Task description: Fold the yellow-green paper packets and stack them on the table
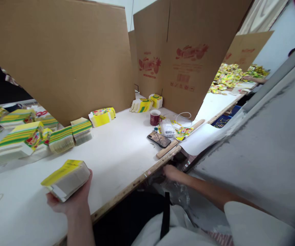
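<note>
My left hand (78, 201) grips a stack of yellow and white paper packets (70, 181) from below, just over the white table (116, 160). Thumb and fingers clasp the two ends of this stack. Beyond the table's wooden front edge, my right hand (171, 173) reaches down low, its fingers curled. Whatever it may hold is hidden in the dark there. Crumpled clear plastic (180, 196) lies just below that hand. More stacks of printed packets (61, 139) stand in a group at the left, with another yellow stack (102, 117) against the cardboard.
Tall cardboard panels (86, 61) wall off the table's back. Toward the right lie a dark red mug (155, 118), a phone (159, 139), a white cable (183, 114) and a wooden strip (168, 149). Farther right, a heap of yellow packets (227, 77) covers another table near a person's arm (255, 79).
</note>
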The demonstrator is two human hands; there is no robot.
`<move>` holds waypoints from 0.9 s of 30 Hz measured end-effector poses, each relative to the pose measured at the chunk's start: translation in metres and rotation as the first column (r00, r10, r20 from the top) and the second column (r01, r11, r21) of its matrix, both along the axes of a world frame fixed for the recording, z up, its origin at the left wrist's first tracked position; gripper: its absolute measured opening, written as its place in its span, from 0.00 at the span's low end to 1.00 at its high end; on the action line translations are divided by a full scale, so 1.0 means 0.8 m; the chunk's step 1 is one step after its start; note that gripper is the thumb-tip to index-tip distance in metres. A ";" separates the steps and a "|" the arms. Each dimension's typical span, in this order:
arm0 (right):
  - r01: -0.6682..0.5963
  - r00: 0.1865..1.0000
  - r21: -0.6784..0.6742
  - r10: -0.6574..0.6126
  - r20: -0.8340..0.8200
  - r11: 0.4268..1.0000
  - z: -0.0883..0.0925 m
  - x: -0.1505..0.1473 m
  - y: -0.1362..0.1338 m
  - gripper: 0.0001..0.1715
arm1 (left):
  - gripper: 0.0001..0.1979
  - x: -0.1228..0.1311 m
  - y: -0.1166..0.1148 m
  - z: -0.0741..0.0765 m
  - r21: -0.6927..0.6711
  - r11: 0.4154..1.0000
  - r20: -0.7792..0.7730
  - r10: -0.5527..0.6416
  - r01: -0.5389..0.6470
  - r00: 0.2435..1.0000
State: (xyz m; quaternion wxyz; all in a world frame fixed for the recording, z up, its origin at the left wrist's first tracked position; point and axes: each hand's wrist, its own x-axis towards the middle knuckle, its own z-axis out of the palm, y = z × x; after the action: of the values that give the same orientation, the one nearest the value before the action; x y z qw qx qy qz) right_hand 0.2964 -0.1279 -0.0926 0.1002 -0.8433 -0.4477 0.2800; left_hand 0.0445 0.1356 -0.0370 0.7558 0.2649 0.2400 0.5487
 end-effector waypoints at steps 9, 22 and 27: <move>0.131 0.959 -0.188 -0.077 0.272 0.973 -0.016 -0.010 -0.027 0.16 | 0.35 -0.001 0.006 -0.020 -0.020 1.000 -0.030 0.004 -0.004 1.000; -0.324 0.940 -0.025 0.318 -0.125 0.946 -0.021 -0.048 -0.009 0.26 | 0.31 -0.003 0.004 0.000 0.149 0.989 -0.506 0.069 0.009 0.860; -0.335 0.914 -0.038 0.315 -0.256 0.942 0.009 -0.061 0.001 0.30 | 0.36 -0.018 0.019 0.033 0.112 0.986 -0.641 -0.021 0.121 0.767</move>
State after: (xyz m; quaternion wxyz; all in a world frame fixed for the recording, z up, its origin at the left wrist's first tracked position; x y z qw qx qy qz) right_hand 0.2475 -0.1272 -0.0855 0.0730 -0.7192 -0.5539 0.4131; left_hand 0.0299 0.1511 -0.0107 0.6282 0.4988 0.4308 0.4134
